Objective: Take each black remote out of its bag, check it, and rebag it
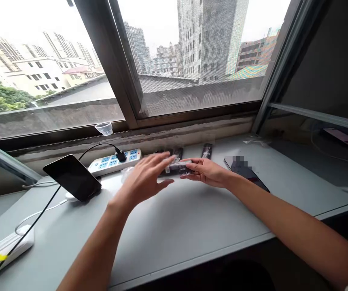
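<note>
Above the grey desk, my right hand (206, 171) pinches the right end of a dark item in a clear plastic wrapper (178, 168). My left hand (146, 176) is at the wrapper's left end with its fingers spread and thumb apart; it covers part of that end. Behind the hands, another dark wrapped item (206, 150) lies near the wall, and a further one (178, 153) shows just beyond the held wrapper.
A black-screened phone or tablet (72, 178) leans on a stand at left, before a white power strip (115, 161). A dark phone (247, 173) lies right. A clear cup (104, 128) sits on the sill. Cables cross the left side.
</note>
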A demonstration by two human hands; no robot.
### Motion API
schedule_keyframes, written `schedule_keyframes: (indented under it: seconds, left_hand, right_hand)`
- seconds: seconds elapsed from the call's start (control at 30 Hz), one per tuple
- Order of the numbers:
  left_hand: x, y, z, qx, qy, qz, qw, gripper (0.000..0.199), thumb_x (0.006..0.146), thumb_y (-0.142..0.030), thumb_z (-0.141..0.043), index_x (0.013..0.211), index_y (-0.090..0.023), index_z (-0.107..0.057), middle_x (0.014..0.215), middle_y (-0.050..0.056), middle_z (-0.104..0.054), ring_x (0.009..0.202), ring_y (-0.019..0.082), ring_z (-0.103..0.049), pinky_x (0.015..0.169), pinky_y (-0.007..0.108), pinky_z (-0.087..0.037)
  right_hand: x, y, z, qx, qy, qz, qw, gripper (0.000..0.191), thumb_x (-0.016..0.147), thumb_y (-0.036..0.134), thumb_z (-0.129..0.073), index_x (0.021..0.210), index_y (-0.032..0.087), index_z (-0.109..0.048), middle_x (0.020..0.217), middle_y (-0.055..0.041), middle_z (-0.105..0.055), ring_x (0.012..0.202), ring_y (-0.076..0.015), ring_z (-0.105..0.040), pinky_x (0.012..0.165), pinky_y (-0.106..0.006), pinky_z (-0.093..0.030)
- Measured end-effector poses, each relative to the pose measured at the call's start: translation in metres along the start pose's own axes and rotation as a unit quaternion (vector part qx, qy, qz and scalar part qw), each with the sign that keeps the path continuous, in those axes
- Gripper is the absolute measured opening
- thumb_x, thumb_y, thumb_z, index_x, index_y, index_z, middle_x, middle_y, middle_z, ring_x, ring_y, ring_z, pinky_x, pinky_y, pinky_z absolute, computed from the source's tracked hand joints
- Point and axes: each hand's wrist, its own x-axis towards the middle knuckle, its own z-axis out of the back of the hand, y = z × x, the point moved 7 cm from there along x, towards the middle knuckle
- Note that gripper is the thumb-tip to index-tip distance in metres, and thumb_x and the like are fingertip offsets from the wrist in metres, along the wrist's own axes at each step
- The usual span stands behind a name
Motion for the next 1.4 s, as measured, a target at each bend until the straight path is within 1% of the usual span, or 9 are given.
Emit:
schedule_keyframes:
  seconds: [0.07, 0.13, 0.3, 0.47, 0.73, 0.93, 1.1, 1.27, 1.4]
  left_hand:
    - [-0.003, 0.001, -0.021, -0.032, 0.076, 0.009, 0.997, 0.051, 0.104, -0.04, -0.058, 0.154, -0.033, -0.053, 0.139, 0.007, -0.068, 0.114, 0.028, -0.07, 0.093, 0.039, -0.058]
    - [-0.007, 0.004, -0.03, -0.056, 0.1, 0.023, 0.993, 0.045, 0.106, -0.04, -0.056, 0.151, -0.033, -0.057, 0.133, 0.006, -0.07, 0.106, 0.025, -0.072, 0.086, 0.035, -0.059]
    - [-0.011, 0.011, -0.028, -0.074, 0.071, 0.044, 0.994, 0.044, 0.103, -0.046, -0.061, 0.143, -0.029, -0.064, 0.132, 0.009, -0.07, 0.114, 0.028, -0.07, 0.098, 0.04, -0.057]
    - [-0.01, 0.01, -0.037, -0.073, 0.07, 0.062, 0.993, 0.048, 0.099, -0.044, -0.067, 0.144, -0.027, -0.063, 0.129, 0.01, -0.071, 0.11, 0.031, -0.071, 0.097, 0.043, -0.058]
    - [-0.017, 0.025, -0.036, -0.032, 0.096, 0.094, 0.99, 0.051, 0.098, -0.044, -0.064, 0.146, -0.027, -0.062, 0.131, 0.01, -0.071, 0.107, 0.031, -0.072, 0.087, 0.038, -0.058]
    - [-0.027, 0.04, -0.039, -0.07, 0.131, 0.122, 0.981, 0.041, 0.097, -0.04, -0.063, 0.135, -0.028, -0.07, 0.109, 0.006, -0.077, 0.091, 0.026, -0.074, 0.077, 0.034, -0.057]
    - [-0.027, 0.03, -0.037, -0.132, 0.155, 0.122, 0.971, 0.045, 0.09, -0.044, -0.074, 0.133, -0.032, -0.072, 0.111, 0.004, -0.077, 0.095, 0.024, -0.074, 0.081, 0.032, -0.058]
    - [-0.015, 0.006, -0.026, -0.181, 0.104, 0.1, 0.973, 0.069, 0.088, -0.06, -0.075, 0.149, -0.032, -0.06, 0.141, 0.01, -0.065, 0.117, 0.03, -0.07, 0.096, 0.039, -0.059]
    - [-0.007, -0.005, -0.025, -0.24, 0.012, 0.086, 0.967, 0.073, 0.095, -0.056, -0.071, 0.16, -0.033, -0.045, 0.156, 0.011, -0.055, 0.126, 0.03, -0.066, 0.103, 0.043, -0.059]
  right_hand:
    - [-0.001, -0.004, -0.007, -0.006, -0.005, -0.013, 1.0, 0.035, 0.102, 0.038, -0.069, 0.128, 0.014, -0.074, 0.115, -0.0134, -0.078, 0.1, -0.0205, -0.08, 0.097, -0.029, -0.062]
    - [-0.001, -0.008, -0.009, -0.017, -0.022, -0.015, 0.999, 0.032, 0.104, 0.038, -0.064, 0.12, 0.013, -0.076, 0.111, -0.0136, -0.078, 0.097, -0.0202, -0.079, 0.097, -0.031, -0.063]
    - [0.004, -0.01, 0.002, -0.062, -0.098, 0.033, 0.993, 0.02, 0.094, 0.032, -0.076, 0.088, 0.014, -0.08, 0.093, -0.0061, -0.074, 0.087, -0.0152, -0.069, 0.084, -0.026, -0.063]
    - [0.004, -0.01, 0.011, -0.09, -0.123, 0.03, 0.988, 0.02, 0.092, 0.034, -0.079, 0.093, 0.014, -0.083, 0.099, -0.0084, -0.077, 0.087, -0.0144, -0.072, 0.083, -0.022, -0.064]
    - [-0.002, 0.001, 0.028, -0.09, -0.207, 0.014, 0.974, 0.013, 0.092, 0.027, -0.08, 0.089, 0.017, -0.073, 0.101, -0.0098, -0.074, 0.084, -0.0184, -0.075, 0.072, -0.03, -0.071]
    - [-0.014, 0.033, 0.051, -0.058, -0.342, 0.138, 0.928, 0.011, 0.101, 0.031, -0.067, 0.095, 0.023, -0.061, 0.098, -0.005, -0.065, 0.088, -0.0186, -0.068, 0.065, -0.034, -0.071]
    - [-0.03, 0.054, 0.071, -0.041, -0.433, 0.212, 0.875, 0.033, 0.092, 0.048, -0.077, 0.097, 0.027, -0.052, 0.087, 0.0003, -0.061, 0.074, -0.0163, -0.063, 0.049, -0.025, -0.059]
    - [-0.017, 0.041, 0.046, -0.119, -0.309, 0.156, 0.93, 0.05, 0.074, 0.058, -0.089, 0.083, 0.024, -0.054, 0.066, 0.0046, -0.056, 0.052, -0.0121, -0.051, 0.042, -0.024, -0.044]
    - [-0.009, 0.016, 0.008, -0.18, -0.135, 0.071, 0.972, 0.033, 0.077, 0.041, -0.09, 0.097, 0.021, -0.072, 0.084, -0.001, -0.072, 0.07, -0.0139, -0.064, 0.057, -0.023, -0.048]
